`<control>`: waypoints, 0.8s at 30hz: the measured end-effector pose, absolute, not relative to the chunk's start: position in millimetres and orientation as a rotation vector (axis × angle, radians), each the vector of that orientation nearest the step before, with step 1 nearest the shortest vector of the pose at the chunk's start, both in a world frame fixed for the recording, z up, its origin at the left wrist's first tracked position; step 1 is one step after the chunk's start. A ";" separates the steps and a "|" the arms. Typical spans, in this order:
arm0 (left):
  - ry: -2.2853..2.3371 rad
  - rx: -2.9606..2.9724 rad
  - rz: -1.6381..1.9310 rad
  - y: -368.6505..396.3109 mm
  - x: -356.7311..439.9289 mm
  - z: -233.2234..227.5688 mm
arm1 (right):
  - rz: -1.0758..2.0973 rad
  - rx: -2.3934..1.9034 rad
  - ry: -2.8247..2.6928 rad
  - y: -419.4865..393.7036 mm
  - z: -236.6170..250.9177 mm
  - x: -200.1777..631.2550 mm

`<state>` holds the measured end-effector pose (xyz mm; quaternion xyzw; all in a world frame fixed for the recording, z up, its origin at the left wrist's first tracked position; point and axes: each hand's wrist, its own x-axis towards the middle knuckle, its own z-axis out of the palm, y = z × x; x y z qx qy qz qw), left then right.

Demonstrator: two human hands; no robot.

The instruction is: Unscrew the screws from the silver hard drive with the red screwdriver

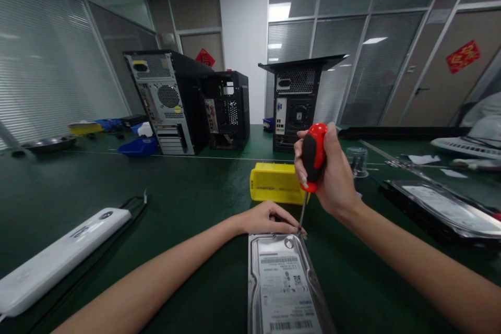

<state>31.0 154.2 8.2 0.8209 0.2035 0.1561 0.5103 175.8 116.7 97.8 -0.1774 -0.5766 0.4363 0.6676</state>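
Hard drive [285,284] lies flat on the green bench right in front, label up; the left hand [266,219] presses on its far edge, fingers pinched beside the screwdriver tip, while the right hand [332,177] is clenched round the screwdriver [312,159] — its blade stands on the far right corner. Best kept upright, pushing down while turning. Yellow box [274,182] sits close behind, another drive [442,209] to the right — neither blocks.

Dim workroom lit by ceiling panels [279,11].
Glare streaks the glass walls [344,62]; wide-angle bending warps the edges, and the green desk [188,193] stays dark.
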 end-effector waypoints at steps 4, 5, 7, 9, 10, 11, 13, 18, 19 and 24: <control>0.495 1.976 0.374 153.9 30.7 8.8 | 0.990 -0.395 -1.288 117.7 97.3 177.0; 0.492 1.975 0.375 154.0 30.5 8.8 | 0.994 -0.390 -1.282 118.0 97.2 177.1; 0.485 1.972 0.377 154.1 30.2 8.6 | 1.000 -0.380 -1.268 118.7 97.0 177.2; 0.496 1.968 0.376 154.1 30.0 8.3 | 0.987 -0.380 -1.257 119.3 96.8 176.8; 0.499 1.966 0.373 154.1 29.9 8.2 | 0.974 -0.386 -1.255 119.6 96.8 176.5; 0.496 1.962 0.370 154.1 30.0 8.0 | 0.960 -0.395 -1.253 119.7 96.9 176.1; 0.472 1.952 0.369 154.0 30.2 7.8 | 0.937 -0.414 -1.251 119.8 97.3 175.1; 0.452 1.947 0.394 154.6 30.2 7.4 | 0.920 -0.442 -1.264 118.2 97.6 174.2; 0.459 1.949 0.392 154.8 30.1 7.4 | 0.922 -0.444 -1.265 118.1 97.3 174.4; 0.480 1.961 0.389 154.0 30.6 7.5 | 0.952 -0.421 -1.286 119.1 95.0 175.7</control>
